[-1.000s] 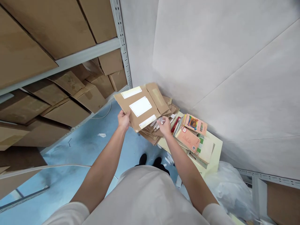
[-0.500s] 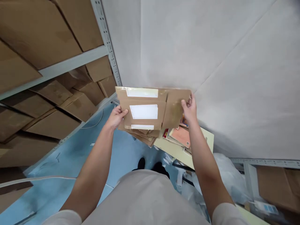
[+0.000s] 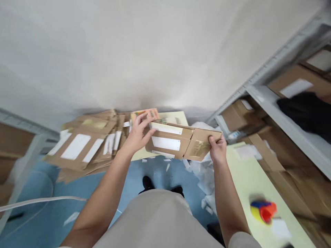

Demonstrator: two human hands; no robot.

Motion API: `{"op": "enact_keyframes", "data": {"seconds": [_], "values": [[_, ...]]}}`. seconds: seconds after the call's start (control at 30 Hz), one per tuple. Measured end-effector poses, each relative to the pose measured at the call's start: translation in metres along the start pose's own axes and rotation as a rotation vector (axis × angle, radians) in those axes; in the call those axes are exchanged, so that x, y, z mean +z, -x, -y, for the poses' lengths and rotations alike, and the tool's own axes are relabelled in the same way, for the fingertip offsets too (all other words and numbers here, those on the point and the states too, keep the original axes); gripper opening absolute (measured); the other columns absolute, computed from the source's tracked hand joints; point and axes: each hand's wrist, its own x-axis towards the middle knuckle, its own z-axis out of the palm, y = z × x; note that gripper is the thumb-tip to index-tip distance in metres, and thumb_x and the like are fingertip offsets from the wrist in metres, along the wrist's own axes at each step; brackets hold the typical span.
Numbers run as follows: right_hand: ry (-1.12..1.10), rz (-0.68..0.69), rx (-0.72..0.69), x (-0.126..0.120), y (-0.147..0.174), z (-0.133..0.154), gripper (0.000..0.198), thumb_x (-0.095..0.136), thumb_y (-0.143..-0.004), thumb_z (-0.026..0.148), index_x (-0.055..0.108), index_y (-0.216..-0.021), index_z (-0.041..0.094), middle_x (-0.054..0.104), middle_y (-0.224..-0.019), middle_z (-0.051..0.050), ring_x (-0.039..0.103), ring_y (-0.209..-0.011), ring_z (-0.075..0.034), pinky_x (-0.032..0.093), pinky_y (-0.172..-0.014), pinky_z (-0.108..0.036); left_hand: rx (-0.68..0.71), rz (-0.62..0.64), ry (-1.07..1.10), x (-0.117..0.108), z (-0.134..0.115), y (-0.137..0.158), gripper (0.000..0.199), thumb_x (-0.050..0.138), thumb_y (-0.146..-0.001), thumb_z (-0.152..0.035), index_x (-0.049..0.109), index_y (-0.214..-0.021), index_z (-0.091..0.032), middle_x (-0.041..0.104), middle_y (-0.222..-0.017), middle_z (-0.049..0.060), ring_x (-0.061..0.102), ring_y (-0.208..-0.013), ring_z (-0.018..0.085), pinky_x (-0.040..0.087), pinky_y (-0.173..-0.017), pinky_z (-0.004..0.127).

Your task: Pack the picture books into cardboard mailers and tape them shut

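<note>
A flattened cardboard box (image 3: 187, 146) with white labels and a patch of shiny tape is held up in front of me, tilted. My right hand (image 3: 218, 148) grips its right end, thumb on the front and fingers behind. At the upper left corner is my left hand (image 3: 138, 135), its fingers stretched and spread from the thumb; whether it touches the board is hard to tell. Left of that hand lies a pile of flattened boxes (image 3: 85, 141), some with white labels. Behind the hand, an orange book (image 3: 151, 113) is partly covered.
A pale yellow table (image 3: 176, 117) stands against the white wall. Another pale tabletop (image 3: 248, 182) at right carries a red, yellow and blue object (image 3: 263, 210). Shelves (image 3: 271, 106) with cartons stand at right. White scraps litter the blue floor (image 3: 134, 175); a white cable (image 3: 43, 199) crosses at left.
My view has swung to the right, bringing the pile to the left and the right-hand shelves into sight. My left hand has loosened from the flattened box's left edge; the box now tilts down rightward.
</note>
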Motion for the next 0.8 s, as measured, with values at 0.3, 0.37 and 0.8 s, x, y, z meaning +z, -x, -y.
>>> {"op": "enact_keyframes", "data": {"seconds": [0.3, 0.37, 0.8], "values": [[0.102, -0.459, 0.102, -0.225, 0.107, -0.003, 0.032, 0.068, -0.076, 0.043, 0.057, -0.096, 0.02, 0.069, -0.091, -0.003, 0.062, -0.08, -0.016, 0.05, -0.076, -0.029, 0.28, 0.342, 0.237, 0.201, -0.132, -0.023, 0.022, 0.059, -0.084, -0.038, 0.063, -0.097, -0.021, 0.05, -0.112, 0.008, 0.053, -0.112, 0.023, 0.047, -0.095, 0.041], [0.105, -0.567, 0.108, -0.259, 0.13, -0.008, 0.032, 0.068, -0.077, 0.042, 0.057, -0.098, 0.02, 0.069, -0.09, -0.003, 0.063, -0.082, -0.017, 0.05, -0.077, -0.031, 0.328, 0.413, 0.239, 0.239, -0.163, -0.022, 0.021, 0.061, -0.082, -0.039, 0.062, -0.092, -0.02, 0.049, -0.107, 0.008, 0.053, -0.107, 0.022, 0.048, -0.094, 0.04], [0.302, -0.721, 0.335, -0.392, 0.182, -0.003, 0.056, 0.065, -0.077, 0.054, 0.05, -0.122, 0.025, 0.058, -0.122, -0.01, 0.055, -0.111, -0.024, 0.045, -0.097, -0.045, 0.552, 0.535, 0.338, 0.41, -0.278, -0.026, 0.015, 0.064, -0.079, -0.033, 0.059, -0.084, -0.02, 0.044, -0.1, 0.006, 0.053, -0.101, 0.022, 0.049, -0.089, 0.04]]}}
